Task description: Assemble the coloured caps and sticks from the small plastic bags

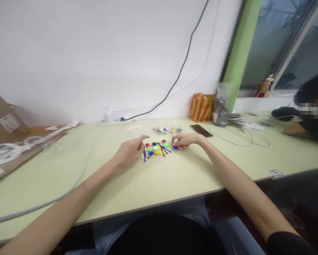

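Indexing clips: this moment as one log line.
left hand: beside coloured discs | right hand: at blue disc | phone: on table

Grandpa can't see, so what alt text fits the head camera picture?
A person's left hand and right hand flank small colourful discs and arrow-tipped sticks on a pale table. A phone lies beyond the right hand.

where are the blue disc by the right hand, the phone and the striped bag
Blue disc (175,148) by the right hand (185,140): head view, on its blue top.
Phone (201,131): head view, middle of its dark screen.
Striped bag (199,109): head view, on its red-and-yellow front.
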`<state>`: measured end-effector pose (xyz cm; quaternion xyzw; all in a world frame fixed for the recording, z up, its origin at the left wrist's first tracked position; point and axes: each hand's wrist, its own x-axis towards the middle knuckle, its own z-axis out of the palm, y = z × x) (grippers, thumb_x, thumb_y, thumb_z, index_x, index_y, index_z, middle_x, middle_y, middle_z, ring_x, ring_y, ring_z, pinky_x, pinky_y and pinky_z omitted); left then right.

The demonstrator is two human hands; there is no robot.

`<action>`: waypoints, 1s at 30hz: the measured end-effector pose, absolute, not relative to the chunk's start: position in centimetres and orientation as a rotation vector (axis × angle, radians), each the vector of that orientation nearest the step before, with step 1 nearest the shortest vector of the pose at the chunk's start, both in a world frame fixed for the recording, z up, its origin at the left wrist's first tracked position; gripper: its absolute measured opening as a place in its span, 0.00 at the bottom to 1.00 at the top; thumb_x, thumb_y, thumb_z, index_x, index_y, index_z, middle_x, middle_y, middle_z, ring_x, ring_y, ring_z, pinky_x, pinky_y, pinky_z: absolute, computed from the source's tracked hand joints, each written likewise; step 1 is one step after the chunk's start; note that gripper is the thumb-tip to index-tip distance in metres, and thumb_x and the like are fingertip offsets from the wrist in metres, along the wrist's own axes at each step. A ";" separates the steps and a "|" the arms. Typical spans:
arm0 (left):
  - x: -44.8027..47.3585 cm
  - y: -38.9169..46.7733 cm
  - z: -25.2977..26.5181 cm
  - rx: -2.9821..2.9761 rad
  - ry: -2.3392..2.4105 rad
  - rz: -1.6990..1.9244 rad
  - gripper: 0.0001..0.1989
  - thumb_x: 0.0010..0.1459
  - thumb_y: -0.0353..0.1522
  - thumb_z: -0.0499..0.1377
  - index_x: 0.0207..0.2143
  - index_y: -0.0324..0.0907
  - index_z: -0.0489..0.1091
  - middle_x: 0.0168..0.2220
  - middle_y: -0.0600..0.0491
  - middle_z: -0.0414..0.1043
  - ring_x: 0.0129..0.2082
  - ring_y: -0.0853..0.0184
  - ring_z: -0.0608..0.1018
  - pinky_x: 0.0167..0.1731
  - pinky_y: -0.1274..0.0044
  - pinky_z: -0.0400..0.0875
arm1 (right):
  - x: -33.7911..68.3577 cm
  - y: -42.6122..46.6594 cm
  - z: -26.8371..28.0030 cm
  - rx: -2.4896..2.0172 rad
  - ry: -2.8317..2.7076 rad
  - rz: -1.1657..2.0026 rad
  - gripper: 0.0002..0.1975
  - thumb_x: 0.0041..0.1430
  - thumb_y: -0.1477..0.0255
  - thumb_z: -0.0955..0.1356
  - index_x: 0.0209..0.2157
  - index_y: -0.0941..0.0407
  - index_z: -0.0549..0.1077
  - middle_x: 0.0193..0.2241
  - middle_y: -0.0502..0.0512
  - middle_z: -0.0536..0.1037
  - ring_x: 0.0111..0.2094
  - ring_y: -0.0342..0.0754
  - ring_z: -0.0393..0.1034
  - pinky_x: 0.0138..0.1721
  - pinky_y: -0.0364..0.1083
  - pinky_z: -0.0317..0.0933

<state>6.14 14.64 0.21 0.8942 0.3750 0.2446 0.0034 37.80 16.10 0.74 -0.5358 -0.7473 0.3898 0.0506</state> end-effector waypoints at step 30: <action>6.3 14.6 0.1 2.750 1.168 0.732 0.20 0.66 0.36 0.47 0.57 0.46 0.67 0.27 0.57 0.71 0.25 0.68 0.72 0.32 0.76 0.64 | 35.7 16.0 0.0 -1.604 -2.292 0.880 0.19 0.66 0.58 0.67 0.28 0.57 0.67 0.25 0.52 0.74 0.24 0.42 0.66 0.25 0.41 0.58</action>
